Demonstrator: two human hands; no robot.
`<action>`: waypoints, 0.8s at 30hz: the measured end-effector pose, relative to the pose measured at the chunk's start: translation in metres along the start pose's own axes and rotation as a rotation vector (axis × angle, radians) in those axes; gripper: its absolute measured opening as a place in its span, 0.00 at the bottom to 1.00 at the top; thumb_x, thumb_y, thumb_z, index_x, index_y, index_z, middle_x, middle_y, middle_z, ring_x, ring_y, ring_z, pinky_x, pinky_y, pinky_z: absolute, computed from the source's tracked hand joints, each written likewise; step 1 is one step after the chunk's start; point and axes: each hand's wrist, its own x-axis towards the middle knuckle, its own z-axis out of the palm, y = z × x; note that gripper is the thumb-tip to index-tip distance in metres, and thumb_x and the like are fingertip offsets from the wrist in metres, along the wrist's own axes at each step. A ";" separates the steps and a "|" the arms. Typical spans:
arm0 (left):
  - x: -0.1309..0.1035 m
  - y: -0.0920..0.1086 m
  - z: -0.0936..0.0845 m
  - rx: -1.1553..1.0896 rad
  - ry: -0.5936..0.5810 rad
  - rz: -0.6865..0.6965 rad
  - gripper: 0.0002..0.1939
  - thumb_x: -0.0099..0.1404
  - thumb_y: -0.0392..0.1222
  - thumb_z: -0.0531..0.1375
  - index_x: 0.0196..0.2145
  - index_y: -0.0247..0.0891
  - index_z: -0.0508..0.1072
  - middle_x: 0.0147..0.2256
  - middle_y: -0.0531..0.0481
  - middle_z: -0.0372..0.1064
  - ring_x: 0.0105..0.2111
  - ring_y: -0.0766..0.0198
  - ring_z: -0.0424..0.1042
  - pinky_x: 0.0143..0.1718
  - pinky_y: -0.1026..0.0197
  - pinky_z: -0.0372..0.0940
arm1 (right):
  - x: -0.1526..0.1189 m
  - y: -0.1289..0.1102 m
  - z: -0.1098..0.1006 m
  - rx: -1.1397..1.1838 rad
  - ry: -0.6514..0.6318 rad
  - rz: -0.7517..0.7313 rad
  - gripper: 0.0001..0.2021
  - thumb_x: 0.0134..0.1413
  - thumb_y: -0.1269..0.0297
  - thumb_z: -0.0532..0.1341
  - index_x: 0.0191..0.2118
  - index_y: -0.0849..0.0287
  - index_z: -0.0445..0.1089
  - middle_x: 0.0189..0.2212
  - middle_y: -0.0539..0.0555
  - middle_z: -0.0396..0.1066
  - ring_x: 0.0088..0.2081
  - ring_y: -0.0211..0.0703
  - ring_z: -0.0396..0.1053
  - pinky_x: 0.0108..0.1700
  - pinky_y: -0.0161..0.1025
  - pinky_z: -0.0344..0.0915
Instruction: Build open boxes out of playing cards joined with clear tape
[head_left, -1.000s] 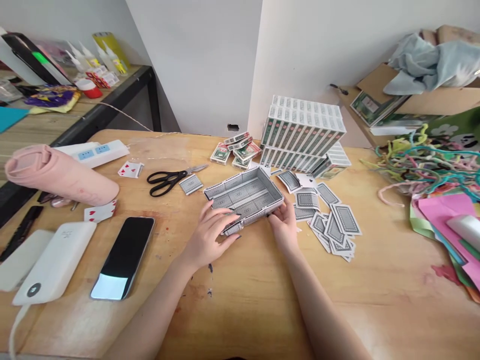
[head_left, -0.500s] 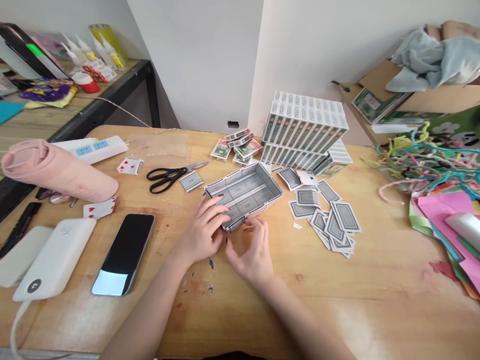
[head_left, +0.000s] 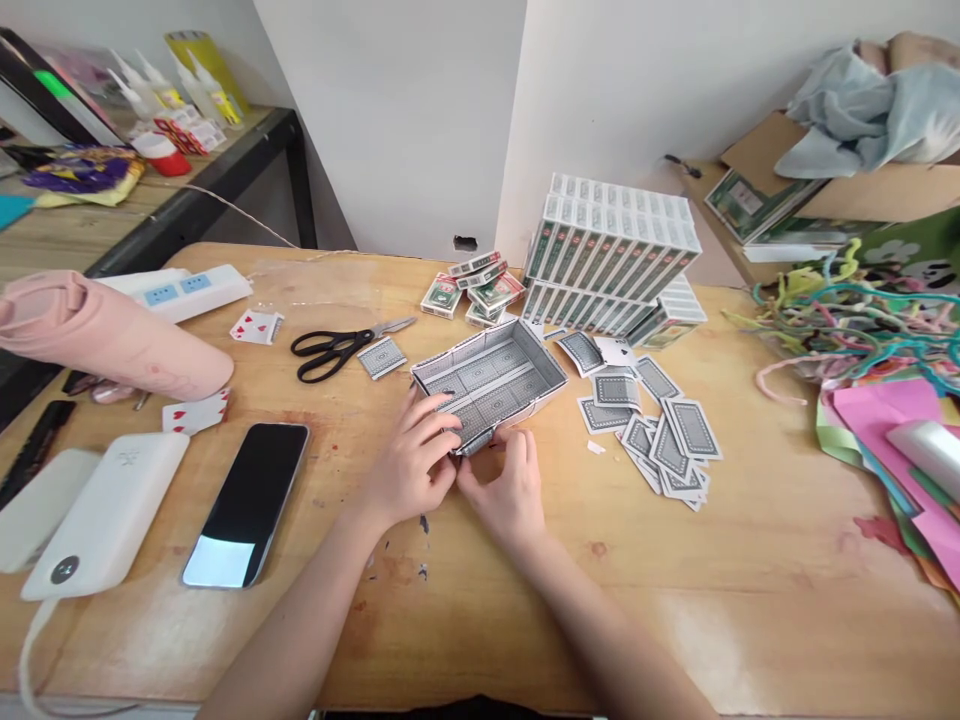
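An open box made of playing cards (head_left: 499,380), patterned grey inside, rests on the wooden table in front of me. My left hand (head_left: 416,455) grips its near-left end, fingers reaching over the rim and thumb low by the near corner. Against the near wall, my right hand (head_left: 506,490) is closed, thumb and fingers pinching the box near that same corner; its fingertips are partly hidden. Left of the box lie a cut card piece (head_left: 382,358) and black-handled scissors (head_left: 334,352). Loose cards (head_left: 664,440) are scattered face down on the right.
Stacked card packs (head_left: 607,250) stand behind the box, beside a small pile of packs (head_left: 480,285). On the left are a phone (head_left: 251,500), a white power bank (head_left: 109,520), a pink rolled case (head_left: 120,335) and a power strip (head_left: 191,290). Colourful fuzzy strands (head_left: 870,320) lie right.
My right hand's thumb has come up to the near corner and its fingers have closed on the box wall. My left hand keeps its hold. The view has shifted slightly.
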 end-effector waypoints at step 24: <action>0.003 0.007 -0.010 0.088 -0.122 0.070 0.10 0.62 0.31 0.53 0.39 0.35 0.72 0.41 0.47 0.74 0.55 0.55 0.65 0.65 0.38 0.42 | 0.013 0.005 -0.015 -0.223 0.016 -0.332 0.17 0.52 0.60 0.58 0.46 0.63 0.62 0.28 0.57 0.71 0.31 0.46 0.71 0.30 0.40 0.69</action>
